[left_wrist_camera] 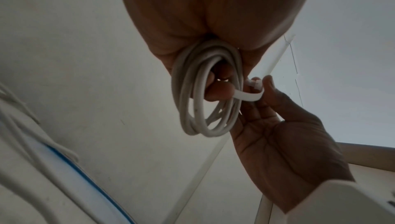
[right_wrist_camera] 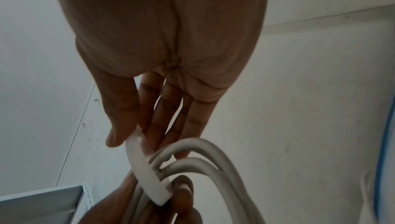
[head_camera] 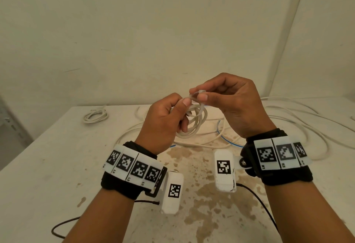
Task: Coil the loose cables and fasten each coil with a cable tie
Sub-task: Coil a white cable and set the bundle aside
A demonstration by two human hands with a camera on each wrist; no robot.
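A small coil of off-white cable (head_camera: 194, 122) hangs above the table, gripped by my left hand (head_camera: 169, 116) with fingers curled through its loops. In the left wrist view the coil (left_wrist_camera: 192, 95) shows several turns. A white cable tie (head_camera: 197, 97) loops round the top of the coil; my right hand (head_camera: 226, 100) pinches it between thumb and forefinger. The tie (left_wrist_camera: 250, 96) bends from the coil to the right fingertips, and in the right wrist view the tie (right_wrist_camera: 145, 168) wraps the cable strands (right_wrist_camera: 205, 158).
Loose white cables (head_camera: 299, 120) sprawl over the back and right of the stained white table (head_camera: 57, 166), one with a blue stripe (head_camera: 226, 139). A tied small coil (head_camera: 95, 116) lies at the back left. Walls stand close behind. A grey metal shelf (right_wrist_camera: 42, 199) stands at the left.
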